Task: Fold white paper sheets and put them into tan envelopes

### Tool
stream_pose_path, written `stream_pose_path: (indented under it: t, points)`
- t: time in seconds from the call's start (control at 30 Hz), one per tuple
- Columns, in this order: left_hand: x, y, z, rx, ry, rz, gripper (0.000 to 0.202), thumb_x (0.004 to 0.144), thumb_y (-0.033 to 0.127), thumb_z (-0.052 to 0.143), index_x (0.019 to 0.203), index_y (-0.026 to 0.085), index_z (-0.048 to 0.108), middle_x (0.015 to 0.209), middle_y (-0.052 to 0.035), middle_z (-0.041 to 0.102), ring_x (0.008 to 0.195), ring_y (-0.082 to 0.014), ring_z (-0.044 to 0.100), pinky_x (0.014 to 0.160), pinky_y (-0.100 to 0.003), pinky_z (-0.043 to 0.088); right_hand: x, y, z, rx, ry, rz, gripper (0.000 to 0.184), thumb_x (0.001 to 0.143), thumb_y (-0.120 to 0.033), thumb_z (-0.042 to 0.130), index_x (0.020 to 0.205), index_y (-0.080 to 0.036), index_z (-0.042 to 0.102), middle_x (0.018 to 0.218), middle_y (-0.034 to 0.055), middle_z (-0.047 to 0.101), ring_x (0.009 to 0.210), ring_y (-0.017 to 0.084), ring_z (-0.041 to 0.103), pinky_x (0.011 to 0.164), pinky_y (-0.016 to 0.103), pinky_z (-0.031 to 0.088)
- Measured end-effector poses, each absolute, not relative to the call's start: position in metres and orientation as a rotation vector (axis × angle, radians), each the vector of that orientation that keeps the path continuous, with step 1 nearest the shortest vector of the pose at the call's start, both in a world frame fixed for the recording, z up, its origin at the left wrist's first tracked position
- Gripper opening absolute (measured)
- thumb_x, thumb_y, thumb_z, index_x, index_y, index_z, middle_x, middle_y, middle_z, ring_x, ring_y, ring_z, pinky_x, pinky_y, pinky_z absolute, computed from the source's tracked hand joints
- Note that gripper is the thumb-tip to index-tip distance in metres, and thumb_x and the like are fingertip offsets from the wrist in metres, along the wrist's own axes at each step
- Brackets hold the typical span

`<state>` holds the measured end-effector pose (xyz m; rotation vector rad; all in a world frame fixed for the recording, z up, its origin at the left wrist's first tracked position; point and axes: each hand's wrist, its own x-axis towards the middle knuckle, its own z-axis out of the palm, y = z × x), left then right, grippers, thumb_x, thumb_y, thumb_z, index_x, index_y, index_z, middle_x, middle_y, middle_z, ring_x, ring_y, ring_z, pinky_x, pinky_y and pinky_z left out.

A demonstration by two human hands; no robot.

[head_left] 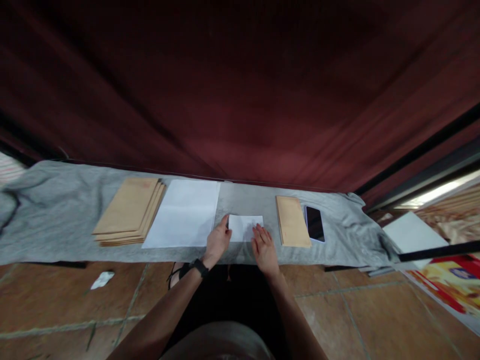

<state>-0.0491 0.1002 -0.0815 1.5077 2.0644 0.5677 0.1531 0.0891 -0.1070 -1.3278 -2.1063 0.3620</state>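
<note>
A small folded white paper (243, 225) lies on a grey cloth (56, 220) in front of me. My left hand (217, 241), with a black band at the wrist, pinches the paper's left edge. My right hand (264, 246) lies flat with fingers stretched out on the paper's lower right part. Left of it lie a stack of white sheets (185, 213) and a stack of brown envelopes (131, 211).
A single brown envelope (292, 221) and a dark phone (314, 223) lie on the cloth at the right. A dark red curtain (240, 85) hangs behind. A crumpled paper scrap (102, 279) lies on the tiled floor (356, 320). White board and colourful print are far right.
</note>
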Motion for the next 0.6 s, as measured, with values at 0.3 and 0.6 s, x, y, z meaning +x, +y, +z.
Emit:
stream_pose_path:
  t: [0.3,0.6]
  points:
    - [-0.010,0.085,-0.090,2.015,1.864,0.812,0.044,0.098,0.030,0.044,0.138,0.015,0.053,0.145,-0.0141,0.053,0.139,-0.0284,0.044,0.118,-0.046,0.030,0.153,0.090,-0.124,-1.413,-2.216,0.212,0.047,0.100,-0.026,0.038,0.145,-0.017,0.050,0.151,0.0115,0.048,0.142,0.025,0.041,0.118,0.048,0.032]
    - [-0.002,0.088,-0.110,2.261,1.982,0.538,0.059,0.101,0.038,0.037,0.149,0.004,0.039,0.159,-0.0184,0.034,0.150,-0.0272,0.025,0.123,-0.046,0.020,0.156,0.090,-0.123,-1.399,-2.241,0.243,0.047,0.101,-0.027,0.037,0.144,-0.014,0.050,0.152,0.0135,0.047,0.142,0.025,0.040,0.119,0.048,0.030]
